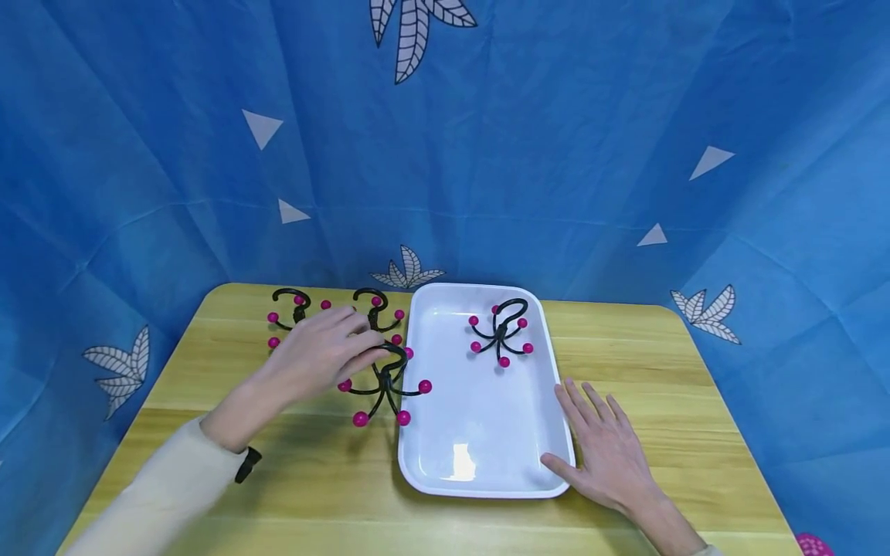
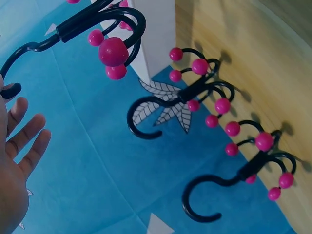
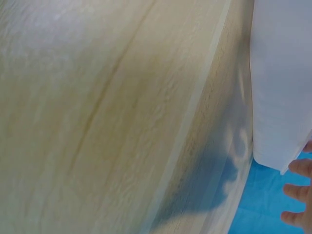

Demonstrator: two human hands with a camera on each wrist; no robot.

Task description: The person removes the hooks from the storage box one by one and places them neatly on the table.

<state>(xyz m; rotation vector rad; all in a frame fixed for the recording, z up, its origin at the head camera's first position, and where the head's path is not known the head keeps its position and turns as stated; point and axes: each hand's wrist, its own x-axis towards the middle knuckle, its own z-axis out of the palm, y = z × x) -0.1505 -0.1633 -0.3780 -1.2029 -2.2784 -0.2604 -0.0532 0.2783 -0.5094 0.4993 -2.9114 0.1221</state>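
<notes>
My left hand [image 1: 327, 351] pinches the curved top of a black multi-arm hanging hook [image 1: 385, 377] with pink ball tips. This hook hangs over the left rim of a white tray [image 1: 480, 425], its arms spread downward; in the left wrist view its shaft [image 2: 85, 23] slants across the top. A similar hook [image 1: 501, 332] stands inside the tray toward the back. Two more, a left hook [image 2: 251, 165] and a right hook [image 2: 194, 91], stand on the table behind my left hand. My right hand [image 1: 612, 455] lies with spread fingers at the tray's right rim.
The tray sits on a light wooden table [image 1: 647, 347] with rounded back corners. A blue patterned curtain [image 1: 556, 154] hangs right behind the table's back edge. The two standing hooks are close together, left of the tray.
</notes>
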